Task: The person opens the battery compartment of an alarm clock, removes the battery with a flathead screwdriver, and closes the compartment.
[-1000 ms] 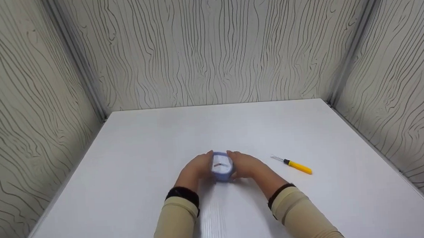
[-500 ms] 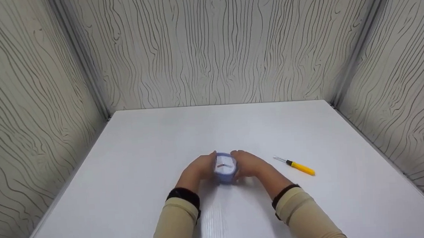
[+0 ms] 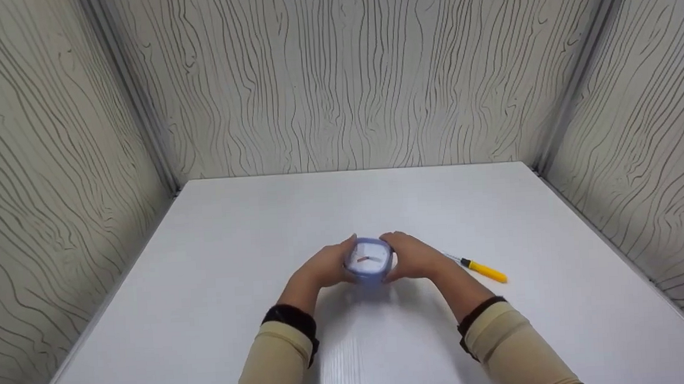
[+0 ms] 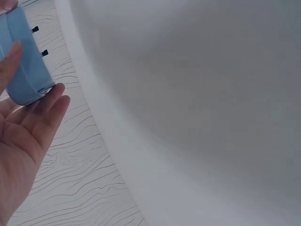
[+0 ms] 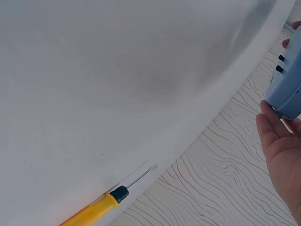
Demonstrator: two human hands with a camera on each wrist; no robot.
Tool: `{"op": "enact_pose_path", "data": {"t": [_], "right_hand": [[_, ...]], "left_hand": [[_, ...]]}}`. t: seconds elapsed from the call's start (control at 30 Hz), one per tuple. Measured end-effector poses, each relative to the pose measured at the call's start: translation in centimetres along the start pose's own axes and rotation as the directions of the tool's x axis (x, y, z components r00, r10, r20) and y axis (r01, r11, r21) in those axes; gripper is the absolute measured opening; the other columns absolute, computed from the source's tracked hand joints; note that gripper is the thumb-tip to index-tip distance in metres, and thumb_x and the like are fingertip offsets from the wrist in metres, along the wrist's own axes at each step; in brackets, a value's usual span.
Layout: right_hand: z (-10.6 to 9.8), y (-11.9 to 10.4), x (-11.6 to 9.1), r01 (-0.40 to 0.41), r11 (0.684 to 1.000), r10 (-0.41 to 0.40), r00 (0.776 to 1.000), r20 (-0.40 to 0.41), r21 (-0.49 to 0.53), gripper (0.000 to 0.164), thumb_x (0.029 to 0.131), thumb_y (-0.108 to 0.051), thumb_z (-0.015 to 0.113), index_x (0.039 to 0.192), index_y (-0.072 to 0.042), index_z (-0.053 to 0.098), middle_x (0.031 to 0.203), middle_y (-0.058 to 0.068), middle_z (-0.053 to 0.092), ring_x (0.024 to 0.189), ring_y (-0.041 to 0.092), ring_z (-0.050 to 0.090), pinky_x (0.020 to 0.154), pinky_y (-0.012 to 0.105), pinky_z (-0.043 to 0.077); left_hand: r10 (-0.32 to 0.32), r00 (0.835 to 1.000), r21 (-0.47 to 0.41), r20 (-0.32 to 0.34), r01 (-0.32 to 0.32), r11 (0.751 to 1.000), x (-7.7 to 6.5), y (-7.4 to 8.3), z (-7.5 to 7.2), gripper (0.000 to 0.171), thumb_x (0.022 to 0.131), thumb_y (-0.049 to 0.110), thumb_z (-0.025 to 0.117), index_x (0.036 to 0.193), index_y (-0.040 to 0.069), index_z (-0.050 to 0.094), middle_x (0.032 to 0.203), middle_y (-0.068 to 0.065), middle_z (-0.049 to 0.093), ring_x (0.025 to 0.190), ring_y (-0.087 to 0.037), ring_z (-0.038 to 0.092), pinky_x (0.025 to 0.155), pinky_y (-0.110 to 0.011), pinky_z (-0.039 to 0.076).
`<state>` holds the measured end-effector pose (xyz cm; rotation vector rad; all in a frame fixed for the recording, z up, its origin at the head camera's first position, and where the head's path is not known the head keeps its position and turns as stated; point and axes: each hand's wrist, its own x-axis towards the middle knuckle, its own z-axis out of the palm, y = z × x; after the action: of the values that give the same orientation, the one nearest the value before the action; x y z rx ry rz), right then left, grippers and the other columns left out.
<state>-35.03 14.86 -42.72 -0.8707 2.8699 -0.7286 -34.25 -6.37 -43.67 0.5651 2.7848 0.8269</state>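
Note:
A small blue alarm clock [image 3: 369, 257] with a white face is held between both hands near the middle of the white table, its face turned up toward the head camera. My left hand [image 3: 329, 265] grips its left side, thumb on one face and fingers beneath in the left wrist view. On the opposite side my right hand [image 3: 414, 256] grips it too. Two black knobs stick out from the back of the clock [image 4: 29, 61]. A shadow lies on the table under it. To the right of my right hand lies a screwdriver [image 3: 486, 271] with a yellow handle.
The white table [image 3: 250, 220] meets wood-grain patterned panels [image 3: 336, 87] at the back and on both sides. In the right wrist view, the screwdriver [image 5: 94, 211] lies flat with its metal tip pointing away from the handle.
Both hands have lifted the clock a little and shifted it slightly right and away. Its face now shows more fully. The right forearm has moved closer to the screwdriver in view.

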Motion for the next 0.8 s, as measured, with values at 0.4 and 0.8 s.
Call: {"op": "enact_pose_path", "data": {"t": [0.4, 0.8], "right_hand": [[-0.7, 0.0, -1.5, -0.063, 0.998, 0.062, 0.998, 0.031, 0.025, 0.079, 0.060, -0.032, 0.085, 0.127, -0.012, 0.047, 0.117, -0.001, 0.051, 0.112, 0.017, 0.049, 0.098, 0.040, 0.039], [-1.6, -0.1, -2.1, -0.093, 0.992, 0.088, 0.995, 0.054, 0.088, 0.073, 0.062, -0.036, 0.083, 0.124, -0.014, 0.050, 0.120, -0.001, 0.053, 0.110, 0.016, 0.050, 0.097, 0.038, 0.040]], "left_hand": [[0.053, 0.997, -0.030, -0.046, -0.055, 0.998, -0.7, 1.2, 0.9, 0.081, 0.070, 0.022, 0.080, 0.139, 0.020, 0.038, 0.133, -0.003, 0.050, 0.125, -0.022, 0.043, 0.102, -0.039, 0.035], [0.093, 0.992, 0.142, -0.085, -0.081, 0.987, -1.6, 2.3, 2.0, 0.095, 0.066, 0.030, 0.082, 0.142, 0.018, 0.026, 0.137, -0.013, 0.037, 0.123, -0.028, 0.042, 0.100, -0.040, 0.037]]}}
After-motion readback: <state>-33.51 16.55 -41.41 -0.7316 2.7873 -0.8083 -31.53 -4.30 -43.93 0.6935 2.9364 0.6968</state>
